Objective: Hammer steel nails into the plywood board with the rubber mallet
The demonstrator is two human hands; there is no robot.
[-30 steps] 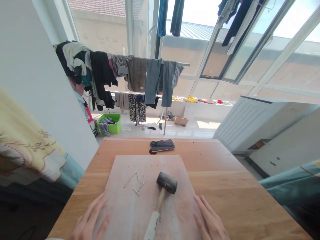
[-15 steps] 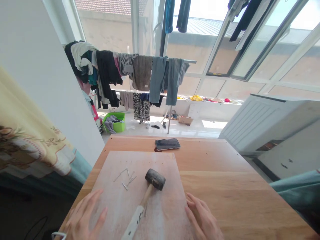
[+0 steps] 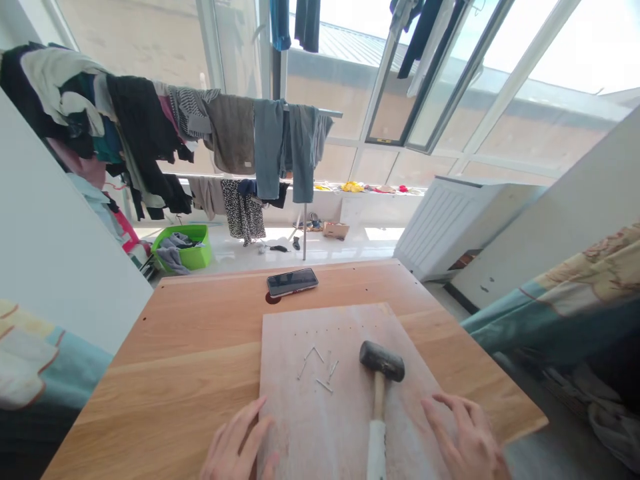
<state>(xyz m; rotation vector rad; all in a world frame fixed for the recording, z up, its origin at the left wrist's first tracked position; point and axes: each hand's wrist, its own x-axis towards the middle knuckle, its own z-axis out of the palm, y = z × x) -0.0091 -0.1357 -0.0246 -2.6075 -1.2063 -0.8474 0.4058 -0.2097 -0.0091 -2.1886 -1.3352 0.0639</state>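
A pale wooden board [image 3: 320, 420] lies flat on the wooden table, with a row of small holes near its far edge. On it rests a rubber mallet [image 3: 383, 362] with a black head, its white-wrapped handle toward me and cut off by the bottom of the view. Several loose nails [image 3: 325, 385] are scattered left of the mallet head. My left hand [image 3: 237, 443] is at the board's left edge, fingers spread and empty. My right hand [image 3: 469, 437] touches the right side of the board, fingers apart, holding nothing.
A phone [image 3: 293, 282] lies by the far edge of the table [image 3: 190, 347], beside a dark round hole. Beyond stand a drying rack hung with clothes [image 3: 233, 133], a green basket [image 3: 195, 257] and a white cabinet [image 3: 430, 227]. Curtains [image 3: 565, 287] hang at both sides.
The board has shifted right across the table, past the phone, carrying the mallet and nails. Both hands have moved with it along its sides. The view has also turned.
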